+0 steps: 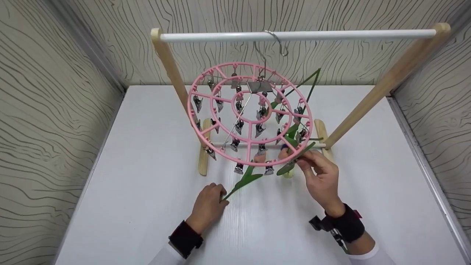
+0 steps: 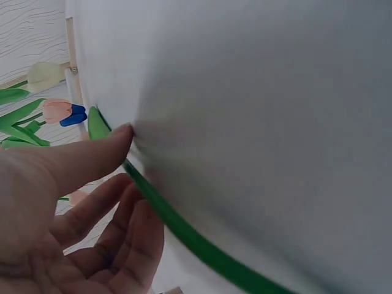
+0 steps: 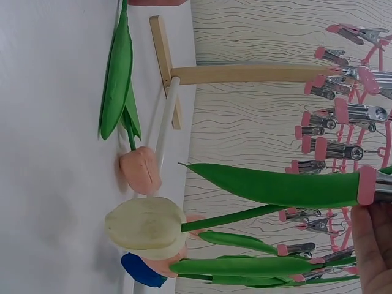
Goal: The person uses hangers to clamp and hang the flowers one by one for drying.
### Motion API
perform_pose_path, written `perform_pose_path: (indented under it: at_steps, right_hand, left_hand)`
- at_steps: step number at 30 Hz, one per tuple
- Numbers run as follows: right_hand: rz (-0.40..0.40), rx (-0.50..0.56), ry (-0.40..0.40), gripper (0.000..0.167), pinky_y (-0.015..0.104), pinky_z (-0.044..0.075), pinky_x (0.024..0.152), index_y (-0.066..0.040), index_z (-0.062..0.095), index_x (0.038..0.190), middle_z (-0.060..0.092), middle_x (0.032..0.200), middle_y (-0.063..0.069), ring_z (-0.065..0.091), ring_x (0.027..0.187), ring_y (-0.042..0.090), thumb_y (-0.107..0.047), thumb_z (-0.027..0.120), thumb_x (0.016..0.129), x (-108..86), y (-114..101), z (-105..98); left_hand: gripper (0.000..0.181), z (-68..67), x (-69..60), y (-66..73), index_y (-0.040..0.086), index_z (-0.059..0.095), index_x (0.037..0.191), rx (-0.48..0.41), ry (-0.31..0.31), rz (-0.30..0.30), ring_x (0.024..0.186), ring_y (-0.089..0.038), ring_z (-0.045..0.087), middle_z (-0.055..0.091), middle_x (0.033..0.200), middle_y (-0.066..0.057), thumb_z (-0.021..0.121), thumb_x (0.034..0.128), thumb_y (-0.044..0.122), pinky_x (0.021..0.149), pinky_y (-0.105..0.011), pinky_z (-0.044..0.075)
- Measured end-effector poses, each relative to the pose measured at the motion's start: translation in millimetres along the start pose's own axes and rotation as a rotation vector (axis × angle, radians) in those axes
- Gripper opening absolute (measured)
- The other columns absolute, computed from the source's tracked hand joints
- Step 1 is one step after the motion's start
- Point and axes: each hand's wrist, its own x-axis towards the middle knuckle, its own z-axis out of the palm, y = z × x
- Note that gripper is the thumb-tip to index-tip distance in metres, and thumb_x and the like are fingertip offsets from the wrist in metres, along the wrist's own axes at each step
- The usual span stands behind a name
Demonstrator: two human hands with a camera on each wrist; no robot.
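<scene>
My left hand (image 1: 208, 204) pinches the green stem of a peach artificial tulip (image 3: 141, 170) lying on the table, its leaves (image 1: 246, 180) pointing away from me. In the left wrist view, thumb and fingers close about the stem (image 2: 184, 236). At the near right rim of a round pink clip hanger (image 1: 250, 152), my right hand (image 1: 322, 176) pinches a metal clip with pink tips (image 3: 367, 184). From that clip a white tulip (image 3: 145, 228) hangs bloom-down, its leaf between the clip's tips. Only some right fingertips (image 3: 370, 239) show in the right wrist view.
A wooden stand carries a white rail (image 1: 220, 37), where the hanger's hook (image 1: 281, 48) hangs. Other tulips, one blue (image 3: 144, 271), hang upside down from clips beside the white one. Several other clips dangle around the rings. Wood-patterned walls (image 1: 55, 110) enclose the white table (image 1: 132, 213).
</scene>
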Motion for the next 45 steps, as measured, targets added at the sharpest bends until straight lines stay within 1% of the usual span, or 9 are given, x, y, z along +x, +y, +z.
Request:
perform_pose_path:
  at_steps: [6,14,21,28,32,35,38,40,45]
  right_hand:
    - [0.005,0.039,0.022,0.031,0.016,0.058,0.078,0.016,0.064,0.107,0.072,0.101,0.001,0.069,0.088,0.009,0.026,0.058,0.078,0.4,2,1]
    - [0.005,0.076,0.012,0.031,0.017,0.059,0.080,0.018,0.063,0.107,0.072,0.102,0.003,0.070,0.089,0.011,0.027,0.058,0.078,-1.1,2,0]
    - [0.008,0.063,0.013,0.032,0.019,0.059,0.082,0.018,0.062,0.109,0.071,0.102,0.006,0.071,0.093,0.012,0.027,0.056,0.079,-3.0,5,-3]
    - [-0.026,0.086,0.080,0.027,0.018,0.059,0.080,0.023,0.060,0.104,0.071,0.097,0.013,0.071,0.090,0.012,0.030,0.053,0.079,-6.0,-2,0]
    - [-0.140,0.047,0.126,0.020,0.016,0.058,0.077,0.024,0.062,0.096,0.070,0.087,0.015,0.070,0.084,0.013,0.027,0.057,0.077,-14.8,-12,8]
    - [-0.258,-0.018,0.090,0.014,0.015,0.057,0.075,0.021,0.065,0.090,0.069,0.082,0.018,0.069,0.080,0.014,0.017,0.067,0.077,-24.1,-16,16]
    - [-0.340,-0.098,0.018,0.015,0.014,0.056,0.075,0.014,0.069,0.088,0.069,0.081,0.018,0.068,0.078,0.015,0.003,0.075,0.079,-33.3,-17,25]
    - [-0.371,-0.144,-0.036,0.018,0.014,0.056,0.077,0.009,0.072,0.091,0.069,0.082,0.016,0.068,0.079,0.014,-0.004,0.077,0.079,-39.2,-18,31]
    - [-0.401,-0.218,-0.196,0.034,0.016,0.056,0.087,0.002,0.072,0.103,0.072,0.098,0.014,0.071,0.092,0.017,-0.005,0.083,0.072,-50.1,-15,45]
  left_hand:
    - [0.008,-1.6,2.7,-4.4,0.011,0.068,0.084,-0.042,-0.042,-0.007,0.072,-0.010,0.056,0.062,0.074,0.004,0.075,0.0810,0.012,0.062,-0.023,0.043]
    - [0.006,-6.6,-1.0,-4.9,0.013,0.068,0.084,0.009,0.012,0.070,0.071,-0.011,0.059,0.065,0.075,0.003,0.073,0.0822,0.011,0.061,-0.022,0.043]
    - [0.007,-25.3,-1.6,0.7,0.012,0.072,0.083,0.028,0.030,0.048,0.068,-0.009,0.057,0.064,0.073,0.003,0.075,0.0793,0.006,0.059,-0.022,0.046]
    - [0.009,-44.1,-5.2,7.6,0.012,0.072,0.078,0.122,0.120,0.137,0.064,-0.010,0.058,0.065,0.068,0.002,0.080,0.0748,0.008,0.056,-0.021,0.047]
    - [0.010,-54.5,-10.2,13.7,0.013,0.073,0.076,0.197,0.185,0.179,0.064,-0.010,0.058,0.064,0.067,0.002,0.082,0.0731,0.010,0.053,-0.020,0.047]
    - [0.009,-62.9,-13.1,19.7,0.013,0.074,0.075,0.248,0.212,0.185,0.064,-0.010,0.057,0.064,0.066,0.002,0.082,0.0724,0.009,0.052,-0.019,0.047]
    - [0.009,-71.8,-15.0,26.1,0.013,0.075,0.075,0.289,0.221,0.186,0.061,-0.011,0.054,0.065,0.067,0.001,0.082,0.0715,0.008,0.050,-0.019,0.045]
    - [0.009,-77.4,-16.5,30.1,0.013,0.075,0.074,0.318,0.230,0.193,0.060,-0.011,0.053,0.065,0.067,0.000,0.081,0.0708,0.007,0.049,-0.019,0.043]
    - [0.013,-88.9,-21.6,39.4,0.014,0.075,0.073,0.415,0.264,0.243,0.059,-0.012,0.050,0.065,0.066,0.000,0.082,0.0675,0.005,0.047,-0.019,0.037]
